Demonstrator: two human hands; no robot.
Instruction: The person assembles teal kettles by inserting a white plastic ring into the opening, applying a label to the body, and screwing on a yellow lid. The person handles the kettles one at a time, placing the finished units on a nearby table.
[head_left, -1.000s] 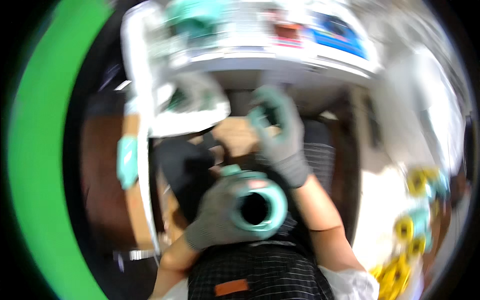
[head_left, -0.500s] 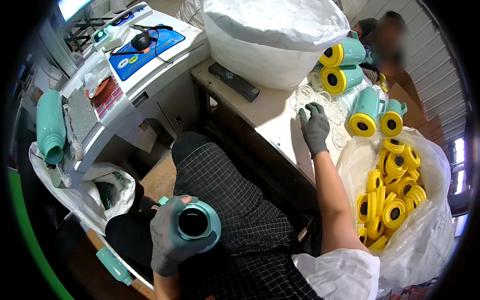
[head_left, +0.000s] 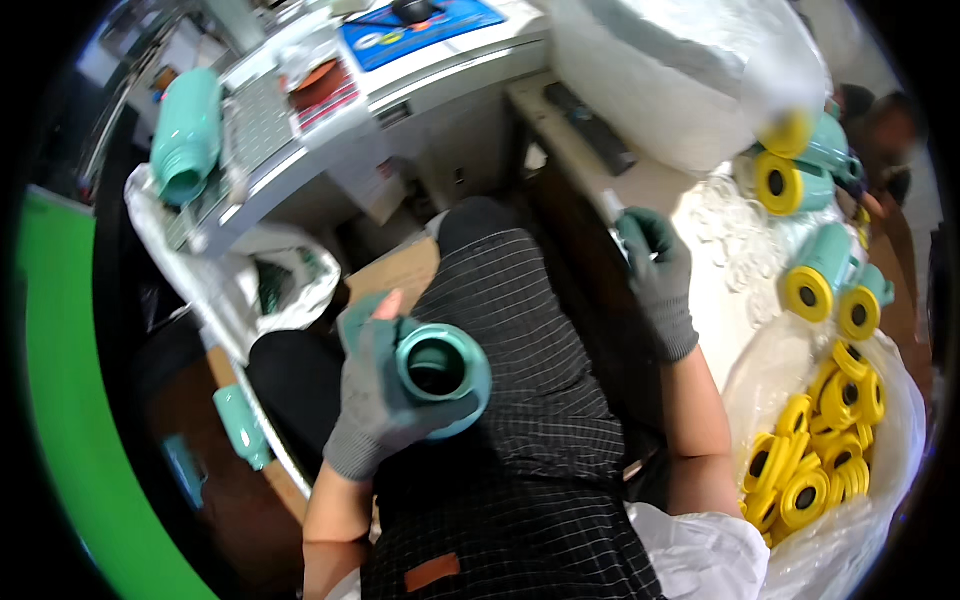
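- Wrapped round one green bottle (head_left: 472, 398): your left hand (head_left: 378, 390), in a grey glove, fingers closed firmly about the side.
- Bottle position: above your lap, uncapped, round mouth facing up toward you.
- Your right hand (head_left: 655, 268), gloved likewise: fingers curled, raised by the near edge of the pale table (head_left: 712, 312); a small white piece shows by the fingertips, but you cannot tell whether it is held.
- White rings (head_left: 738, 238), many, loosely heaped on the table, to the right of your right hand.
- Green mugs (head_left: 826, 250) with yellow ends, four, beside and beyond the rings.
- Yellow lids (head_left: 803, 490), dark-centred, piled in a clear plastic bag (head_left: 893, 350) at your right.
- Large white sack (head_left: 650, 95), standing at the table's far end, next to a dark grey bar (head_left: 592, 130).
- Second green bottle (head_left: 187, 125), lying at upper left, mouth toward you.
- Blue mat (head_left: 425, 32), black mouse (head_left: 412, 11) upon it.
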